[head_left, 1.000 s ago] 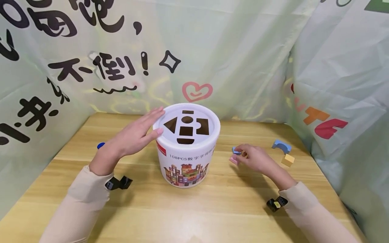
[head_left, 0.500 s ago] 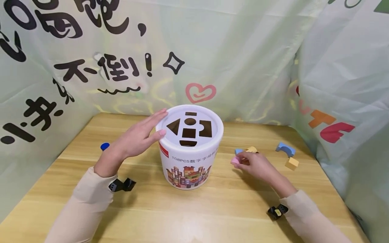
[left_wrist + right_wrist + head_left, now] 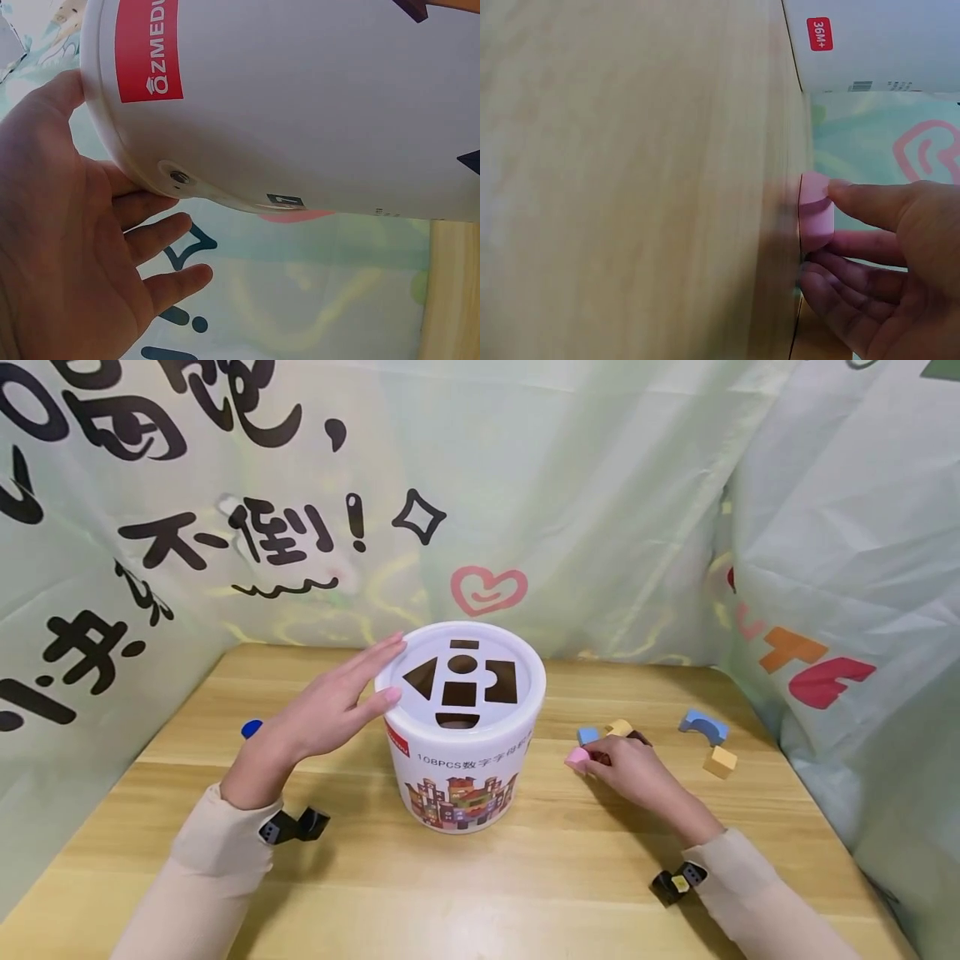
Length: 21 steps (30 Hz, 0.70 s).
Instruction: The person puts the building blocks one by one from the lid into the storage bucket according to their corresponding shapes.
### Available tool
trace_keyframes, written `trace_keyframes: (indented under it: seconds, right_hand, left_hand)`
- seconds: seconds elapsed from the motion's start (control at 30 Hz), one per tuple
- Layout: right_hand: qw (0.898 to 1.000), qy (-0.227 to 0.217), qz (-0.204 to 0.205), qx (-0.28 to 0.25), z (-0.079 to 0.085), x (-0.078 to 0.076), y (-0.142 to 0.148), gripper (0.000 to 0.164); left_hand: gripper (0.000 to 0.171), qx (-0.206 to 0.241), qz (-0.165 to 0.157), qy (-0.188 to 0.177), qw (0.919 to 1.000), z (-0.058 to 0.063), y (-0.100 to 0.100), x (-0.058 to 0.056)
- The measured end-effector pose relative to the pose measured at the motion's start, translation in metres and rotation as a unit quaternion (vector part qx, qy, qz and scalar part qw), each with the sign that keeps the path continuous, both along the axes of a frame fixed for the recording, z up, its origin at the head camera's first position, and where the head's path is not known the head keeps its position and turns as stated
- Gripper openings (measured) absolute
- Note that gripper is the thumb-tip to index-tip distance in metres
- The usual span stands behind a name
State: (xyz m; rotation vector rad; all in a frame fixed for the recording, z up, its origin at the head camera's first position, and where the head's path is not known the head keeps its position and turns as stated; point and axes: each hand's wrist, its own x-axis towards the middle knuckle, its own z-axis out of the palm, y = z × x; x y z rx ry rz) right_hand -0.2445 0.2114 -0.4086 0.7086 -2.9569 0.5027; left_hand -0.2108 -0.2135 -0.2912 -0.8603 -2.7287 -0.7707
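A white bucket (image 3: 468, 752) with a printed label stands upright on the wooden table, its lid (image 3: 420, 706) cut with several shaped holes. My left hand (image 3: 318, 714) rests against the left side of its rim, fingers straight; in the left wrist view the fingertips (image 3: 180, 221) show at the rim's edge. To the right of the bucket, my right hand (image 3: 637, 772) pinches a small pink block (image 3: 816, 217) with a rounded side between thumb and index finger, low at the tabletop. Just beyond that hand lie a blue block (image 3: 587, 736) and a yellow block (image 3: 618, 727), both partly hidden.
Farther right on the table (image 3: 480, 902) are a blue arch block (image 3: 703, 727) and a yellow cube-like block (image 3: 721, 762). A dark blue round piece (image 3: 251, 728) lies behind the left forearm. Printed cloth (image 3: 600, 510) walls in the back and sides.
My right hand has shifted slightly toward me and closed on the pink block, which has turned a little. The yellow block beyond has come into view. My left hand stays on the bucket rim.
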Motion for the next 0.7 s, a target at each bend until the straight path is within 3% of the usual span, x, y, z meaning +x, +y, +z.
trace_keyframes:
  seconds: [0.47,0.7]
  right_hand:
    - [0.999,-0.027,0.001,-0.017,0.0063,-0.0025,-0.0069,0.019]
    - [0.997,-0.071,-0.001,-0.029,0.0070,-0.0025,-0.0075,0.029]
  left_hand:
    - [0.063,-0.002,-0.003,0.003,1.0000,0.0036,0.0007,-0.0013]
    - [0.064,-0.006,-0.001,-0.001,1.0000,0.0030,0.0007,-0.0008]
